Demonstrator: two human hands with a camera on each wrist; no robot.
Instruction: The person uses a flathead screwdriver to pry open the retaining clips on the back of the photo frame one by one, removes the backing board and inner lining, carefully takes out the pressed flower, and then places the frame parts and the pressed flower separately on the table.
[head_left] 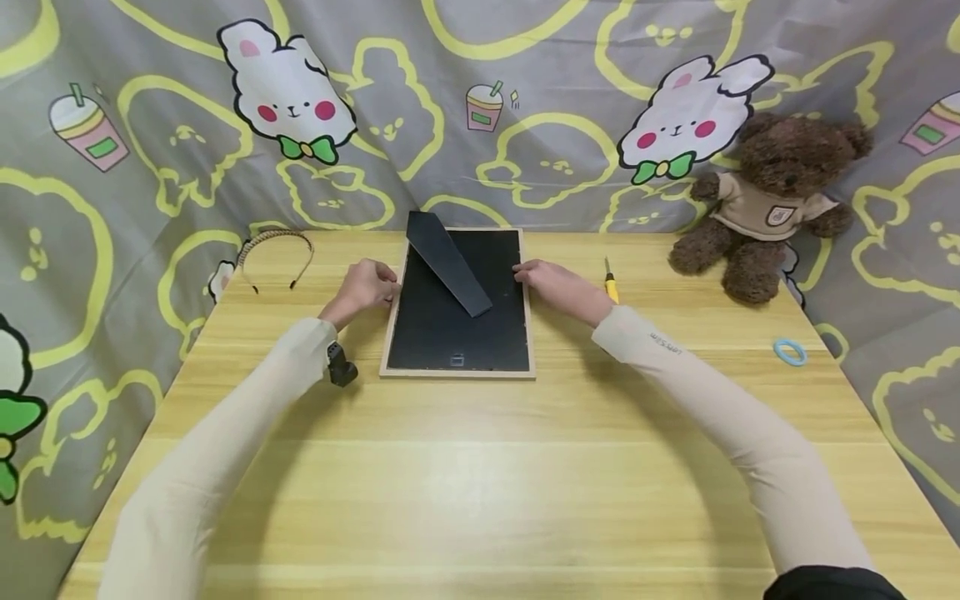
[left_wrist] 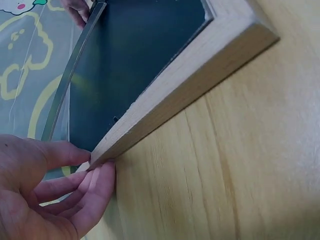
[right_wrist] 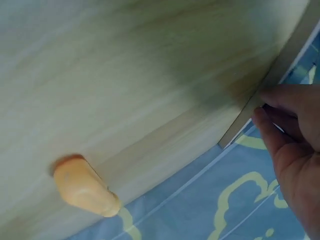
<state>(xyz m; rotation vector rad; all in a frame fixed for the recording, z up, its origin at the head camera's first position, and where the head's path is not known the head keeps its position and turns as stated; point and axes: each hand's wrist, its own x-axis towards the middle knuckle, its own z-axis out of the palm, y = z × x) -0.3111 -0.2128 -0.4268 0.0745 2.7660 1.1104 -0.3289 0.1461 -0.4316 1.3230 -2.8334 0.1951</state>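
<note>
A picture frame [head_left: 457,340] with a light wood rim and black backing lies face down on the table. From its back a black stand [head_left: 448,265] sticks out at a slant. My left hand [head_left: 364,287] pinches the frame's left side; in the left wrist view the thumb of that hand [left_wrist: 60,187] lies on top and the fingers are against the wooden side [left_wrist: 165,95]. On the opposite side, my right hand [head_left: 561,289] grips the rim. The right wrist view has thumb and finger of this hand [right_wrist: 292,145] at the frame's edge [right_wrist: 272,75].
A screwdriver [head_left: 611,287] with a yellow handle lies beside the right hand. At the back right sits a brown teddy bear [head_left: 780,200], with a blue ring [head_left: 791,352] in front of it. A headband [head_left: 273,235] lies back left. A patterned curtain [head_left: 420,167] borders the table.
</note>
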